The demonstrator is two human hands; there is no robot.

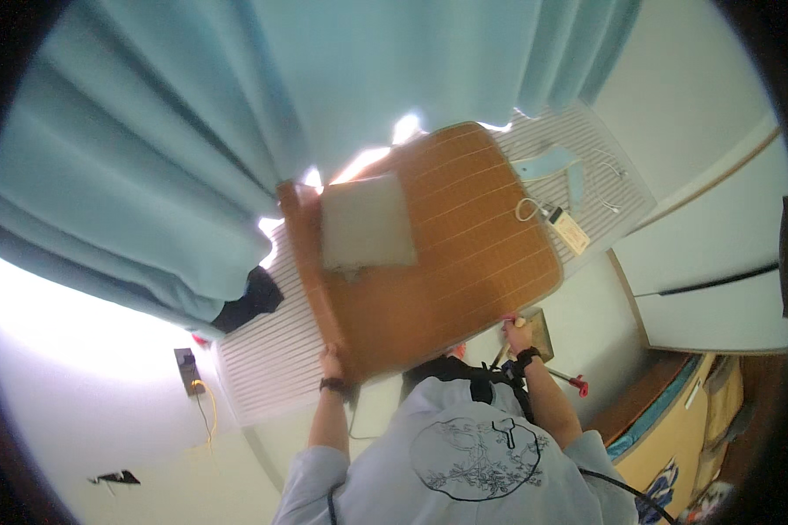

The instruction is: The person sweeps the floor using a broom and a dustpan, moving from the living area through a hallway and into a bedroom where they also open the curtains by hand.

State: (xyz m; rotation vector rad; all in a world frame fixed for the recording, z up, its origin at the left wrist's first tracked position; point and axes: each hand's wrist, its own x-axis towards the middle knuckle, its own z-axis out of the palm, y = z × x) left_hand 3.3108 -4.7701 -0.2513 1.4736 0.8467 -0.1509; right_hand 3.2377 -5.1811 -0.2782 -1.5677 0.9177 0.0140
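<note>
A brown woven mat [459, 216] with pale stitched lines and rounded corners spreads in front of me, tilted in the view. My left hand [331, 364] grips its near left corner, where the left edge is folded or curled up. The near right edge is pinched in my right hand [517, 331]. On the mat's left part shows a pale greyish rectangular patch [369, 223]; whether it is a separate piece or part of the mat, I cannot tell. Both wrists wear dark bands.
Under the mat is a white ribbed surface [269, 361]. Right of the mat are a power strip [569, 231] with a white cable, and a light blue strap [551, 164]. Blue-green curtains [394, 59] hang beyond. A wall outlet [188, 372] with cords is at left, a white cabinet [716, 315] at right.
</note>
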